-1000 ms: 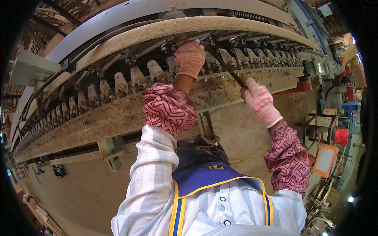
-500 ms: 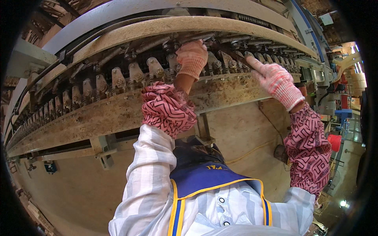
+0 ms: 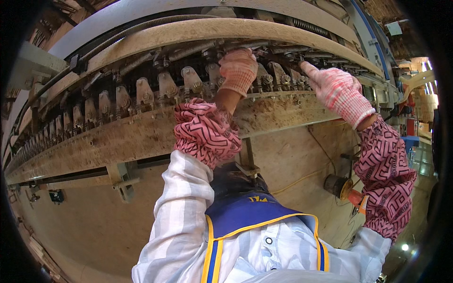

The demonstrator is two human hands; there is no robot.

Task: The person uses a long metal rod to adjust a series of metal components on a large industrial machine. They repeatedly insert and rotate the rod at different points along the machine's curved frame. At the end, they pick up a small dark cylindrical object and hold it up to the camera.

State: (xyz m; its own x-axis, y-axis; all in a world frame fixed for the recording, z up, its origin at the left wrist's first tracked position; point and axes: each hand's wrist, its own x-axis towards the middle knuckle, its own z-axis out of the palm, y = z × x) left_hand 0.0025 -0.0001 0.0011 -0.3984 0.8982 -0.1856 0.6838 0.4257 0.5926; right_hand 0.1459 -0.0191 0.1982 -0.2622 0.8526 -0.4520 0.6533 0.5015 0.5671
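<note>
A long, dusty machine [image 3: 283,104] with a row of metal levers [image 3: 167,86], bolts and small springs curves across the view. My left hand [image 3: 238,70], in a pink-white knitted glove, is closed among the levers below the coil springs [image 3: 192,50]. Its fingertips and whatever they hold are hidden. To the right, my right hand [image 3: 340,90] wears the same kind of glove. Its index finger reaches toward the bolts under the upper beam, while the other fingers curl inward. What they hold, if anything, cannot be made out.
A pale beam [image 3: 226,29] arches just above my hands. Beneath the machine are a support bracket [image 3: 123,181] and a yellow cable [image 3: 295,181] on the floor. A dark spool-like cylinder [image 3: 334,186] stands near my right sleeve. Blue and red equipment is at the far right.
My right hand has shifted slightly right and up, and its index finger now reaches the bolts. The dark bar seen between my hands earlier is no longer distinct. My left hand stays among the levers.
</note>
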